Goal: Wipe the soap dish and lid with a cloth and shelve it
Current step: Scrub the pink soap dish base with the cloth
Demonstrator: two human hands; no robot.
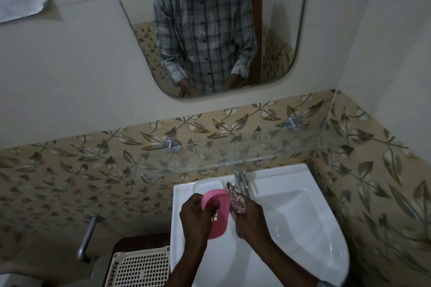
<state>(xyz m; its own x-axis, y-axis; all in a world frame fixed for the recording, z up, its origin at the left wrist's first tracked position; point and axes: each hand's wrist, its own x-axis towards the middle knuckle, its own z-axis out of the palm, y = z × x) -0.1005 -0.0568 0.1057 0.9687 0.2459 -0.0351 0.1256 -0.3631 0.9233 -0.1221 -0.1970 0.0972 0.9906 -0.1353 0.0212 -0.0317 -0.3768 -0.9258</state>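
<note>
While my left hand grips a pink plastic soap dish, my right hand clutches a patterned cloth against it; wiping seems underway, shelving left.

Dim, soft, wide-angle bending at edges

My left hand curls round the dish, with one fingertip lying across its pink face. My right hand is bunched tight round the cloth, close against the dish's right side. Both hands show me their backs and sit just beside each other. My bare forearms come up from the bottom edge and narrow toward one another, the left steeper and the right more slanted.
</note>
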